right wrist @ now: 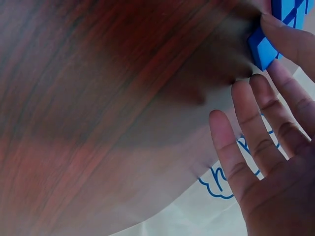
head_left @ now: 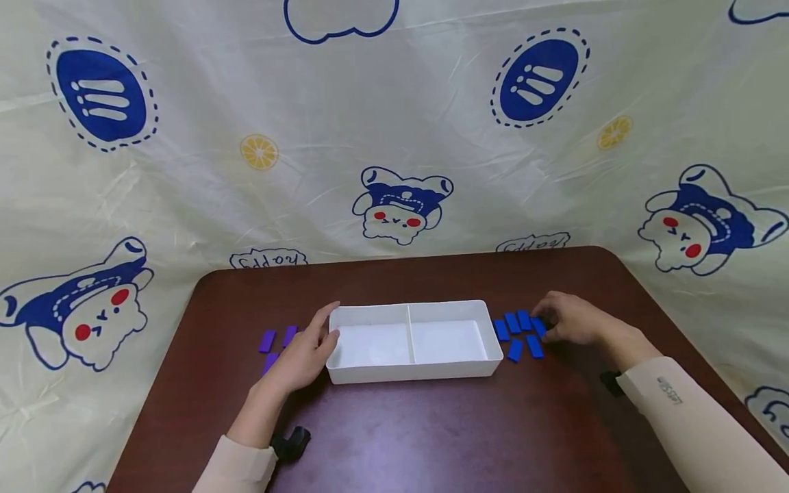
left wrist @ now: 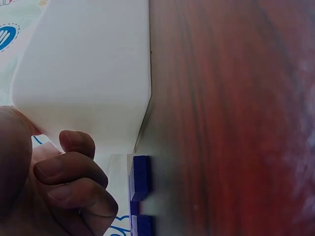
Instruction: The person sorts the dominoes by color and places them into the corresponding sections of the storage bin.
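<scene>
A white two-compartment tray (head_left: 370, 373) sits on the table, both compartments bare inside. My left hand (head_left: 306, 356) grips its left end, thumb and index finger at the rim; in the left wrist view the other fingers (left wrist: 74, 167) curl beside the tray's end wall. Just right of the tray lie several blue blocks (head_left: 515, 350), small and rectangular. My right hand (head_left: 576, 318) pinches the rightmost blue block (right wrist: 263, 51) between thumb and index finger, with the remaining fingers (right wrist: 224, 132) spread out. Whether this block touches the table is hard to tell.
Several purple blocks (head_left: 267, 341) lie left of the tray, partly hidden by my left hand. The brown table (head_left: 444, 438) has a rounded far edge, and a printed white cloth (head_left: 320, 116) hangs behind it. Black wrist devices (head_left: 292, 445) show at the cuffs.
</scene>
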Available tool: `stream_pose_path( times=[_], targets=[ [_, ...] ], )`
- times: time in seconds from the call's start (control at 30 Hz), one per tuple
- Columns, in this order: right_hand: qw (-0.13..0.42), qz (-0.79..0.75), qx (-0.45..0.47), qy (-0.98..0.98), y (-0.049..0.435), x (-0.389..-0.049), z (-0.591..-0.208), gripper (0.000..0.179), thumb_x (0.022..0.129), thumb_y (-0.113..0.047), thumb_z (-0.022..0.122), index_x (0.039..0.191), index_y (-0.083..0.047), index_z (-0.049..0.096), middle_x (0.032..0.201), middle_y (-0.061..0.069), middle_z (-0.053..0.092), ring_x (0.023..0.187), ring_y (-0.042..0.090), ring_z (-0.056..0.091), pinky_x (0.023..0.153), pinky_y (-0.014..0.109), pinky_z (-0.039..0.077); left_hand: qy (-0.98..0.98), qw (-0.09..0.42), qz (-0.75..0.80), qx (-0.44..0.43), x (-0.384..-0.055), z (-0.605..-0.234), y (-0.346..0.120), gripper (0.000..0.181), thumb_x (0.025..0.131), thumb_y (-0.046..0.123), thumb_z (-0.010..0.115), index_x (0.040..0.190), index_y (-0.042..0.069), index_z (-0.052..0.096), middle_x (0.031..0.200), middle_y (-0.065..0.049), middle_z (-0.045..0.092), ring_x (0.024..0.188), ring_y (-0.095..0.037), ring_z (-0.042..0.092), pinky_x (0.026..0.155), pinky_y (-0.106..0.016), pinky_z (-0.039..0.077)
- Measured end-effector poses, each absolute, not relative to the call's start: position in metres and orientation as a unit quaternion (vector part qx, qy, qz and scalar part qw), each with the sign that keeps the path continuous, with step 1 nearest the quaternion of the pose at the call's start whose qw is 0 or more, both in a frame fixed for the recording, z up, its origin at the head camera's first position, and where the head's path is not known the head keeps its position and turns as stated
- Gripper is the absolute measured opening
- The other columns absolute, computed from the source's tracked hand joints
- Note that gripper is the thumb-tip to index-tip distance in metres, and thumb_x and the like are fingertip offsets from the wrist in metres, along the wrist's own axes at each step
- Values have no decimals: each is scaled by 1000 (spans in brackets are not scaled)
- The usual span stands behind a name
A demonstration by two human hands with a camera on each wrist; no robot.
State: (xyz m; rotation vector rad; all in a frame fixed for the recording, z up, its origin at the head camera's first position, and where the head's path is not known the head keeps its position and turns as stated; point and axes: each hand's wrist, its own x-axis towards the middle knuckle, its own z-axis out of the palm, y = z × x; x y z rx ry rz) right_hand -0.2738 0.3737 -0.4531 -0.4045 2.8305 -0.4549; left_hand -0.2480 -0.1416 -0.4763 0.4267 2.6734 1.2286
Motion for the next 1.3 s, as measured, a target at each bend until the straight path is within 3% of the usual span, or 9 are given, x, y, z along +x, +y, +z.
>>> stream_pose_path(
  times=[0.37,0.83,1.1,1.3],
  targets=[
    [116,-131,-141,975,381,-275,-454,43,73,-27,84,108,-7,68,107,9,63,86,19,61,71,37,52,896,94,416,126,-247,-476,-137,57,101,31,49,152,34,24,71,0,49,52,-12,38,47,-27,34],
    [75,-106,-161,978,377,-273,-424,44,73,-30,83,108,-8,70,101,4,63,81,15,57,69,33,48,897,84,415,127,-251,-480,-136,57,101,32,49,152,37,23,72,-1,50,51,-12,38,47,-27,34],
    [62,-86,-195,975,353,-270,-410,41,73,-34,83,106,-13,72,103,1,64,90,17,59,78,42,50,897,94,418,113,-240,-489,-141,56,101,32,49,150,42,23,70,1,49,51,-10,37,47,-26,33],
    [52,-80,-199,975,334,-268,-393,42,74,-34,82,110,-14,71,109,0,63,101,23,62,86,46,50,899,78,409,132,-246,-480,-141,57,101,31,49,152,37,22,70,0,48,51,-11,36,47,-26,32]
  ],
)
